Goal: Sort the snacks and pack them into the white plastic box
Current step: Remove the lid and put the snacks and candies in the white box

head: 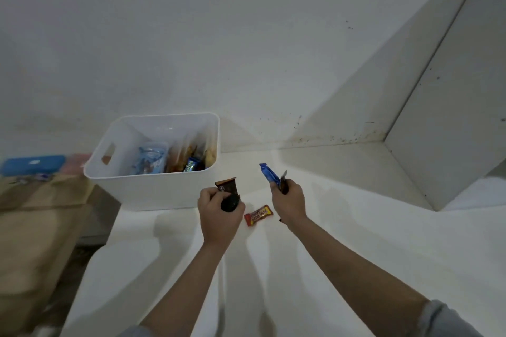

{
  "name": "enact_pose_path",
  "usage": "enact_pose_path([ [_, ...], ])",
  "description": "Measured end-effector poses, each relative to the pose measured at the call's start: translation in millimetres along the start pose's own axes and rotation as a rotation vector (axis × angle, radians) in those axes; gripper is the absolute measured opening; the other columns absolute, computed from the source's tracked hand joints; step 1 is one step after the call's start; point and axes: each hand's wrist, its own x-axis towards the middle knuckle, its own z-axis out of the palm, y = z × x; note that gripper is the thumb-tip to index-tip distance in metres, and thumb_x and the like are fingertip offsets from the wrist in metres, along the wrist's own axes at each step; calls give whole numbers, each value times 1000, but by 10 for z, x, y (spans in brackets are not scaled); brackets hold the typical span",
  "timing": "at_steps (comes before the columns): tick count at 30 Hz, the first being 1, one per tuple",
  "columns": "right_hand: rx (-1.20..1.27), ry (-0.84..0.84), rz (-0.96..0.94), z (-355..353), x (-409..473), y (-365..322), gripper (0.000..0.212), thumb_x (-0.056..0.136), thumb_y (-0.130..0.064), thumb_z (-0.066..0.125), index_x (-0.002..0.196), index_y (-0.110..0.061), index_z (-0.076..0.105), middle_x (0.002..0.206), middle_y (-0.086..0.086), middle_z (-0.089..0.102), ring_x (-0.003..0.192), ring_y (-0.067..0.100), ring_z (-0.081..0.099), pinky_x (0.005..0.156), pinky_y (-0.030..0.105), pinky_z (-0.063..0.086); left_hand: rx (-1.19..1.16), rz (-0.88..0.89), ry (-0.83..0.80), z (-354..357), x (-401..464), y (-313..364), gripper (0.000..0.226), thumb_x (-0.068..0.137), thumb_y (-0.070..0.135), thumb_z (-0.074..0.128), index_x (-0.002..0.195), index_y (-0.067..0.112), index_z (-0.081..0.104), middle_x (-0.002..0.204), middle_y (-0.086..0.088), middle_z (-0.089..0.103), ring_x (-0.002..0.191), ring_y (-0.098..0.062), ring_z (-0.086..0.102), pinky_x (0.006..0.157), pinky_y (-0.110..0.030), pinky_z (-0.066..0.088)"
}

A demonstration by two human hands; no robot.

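The white plastic box stands on the white counter at the back left, with several snack packs upright inside it. My left hand grips a dark brown snack bar just right of the box's front corner. My right hand holds a blue snack bar together with another dark wrapper, raised above the counter. A small red and yellow snack lies on the counter between my two hands.
A blue case and brown paper bags lie left of the counter. A white wall rises behind the box, and a white block juts out at the right.
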Motion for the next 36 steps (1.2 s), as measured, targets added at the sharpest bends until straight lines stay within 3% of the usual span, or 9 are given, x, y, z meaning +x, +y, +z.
enact_pose_path([
  [5,100,-91,-158,439,-71,-763,29,92,-25,56,67,-15,46,59,2,44,48,14,42,35,15,34,-8,68,147,-479,574,154,21,61,6,81,77,1,68,88,-11,54,82,-17,52,77,-15,38],
  [13,276,-127,-74,1197,114,-1470,23,84,-20,58,66,-20,43,61,-3,46,54,13,43,52,24,36,44,-64,14,-965,1410,-4,19,68,12,77,80,9,62,91,-5,54,78,-16,53,70,-22,39],
  [17,224,-124,-75,1493,269,-1480,9,84,-22,58,82,-18,50,70,-3,51,64,16,50,55,24,38,-7,-107,-90,-955,1693,-268,30,70,14,75,90,15,53,91,-4,61,81,-19,59,63,-22,44],
  [21,110,-66,-111,1725,403,-1380,43,77,-52,65,95,-17,49,92,1,58,93,24,59,81,37,50,-1,-108,-209,-868,1809,-468,30,89,31,62,113,16,55,90,-3,59,82,-21,60,58,-18,40],
  [24,-20,-45,-147,1816,435,-1271,56,75,-62,63,106,-17,48,108,5,56,104,26,54,96,43,46,80,-115,-314,-844,1784,-683,34,93,35,54,121,14,56,95,-4,64,88,-20,61,71,-23,43],
  [27,-137,-128,-268,1849,414,-1154,56,84,-55,59,122,-15,50,120,8,55,113,25,51,100,39,42,190,4,-356,-883,1719,-829,41,93,45,45,105,11,63,92,-8,70,87,-23,65,77,-34,51],
  [29,-186,-146,-362,1849,370,-1075,43,90,-42,56,120,-11,52,119,9,55,110,24,53,92,31,44,263,135,-305,-902,1646,-856,50,87,51,35,94,10,64,87,-10,68,84,-27,63,77,-41,50],
  [33,-263,115,-568,1768,194,-878,26,90,-23,55,110,-7,57,111,14,52,102,30,50,84,37,46,464,218,-57,-938,1250,-1027,49,85,41,50,123,10,50,128,-20,52,120,-38,48,101,-59,37],
  [36,-351,295,-586,1628,100,-540,35,87,-27,49,114,-5,56,114,17,52,100,34,51,85,44,45,482,105,-149,-1040,762,-1298,75,82,45,56,142,10,29,151,-18,22,139,-34,21,106,-62,17],
])
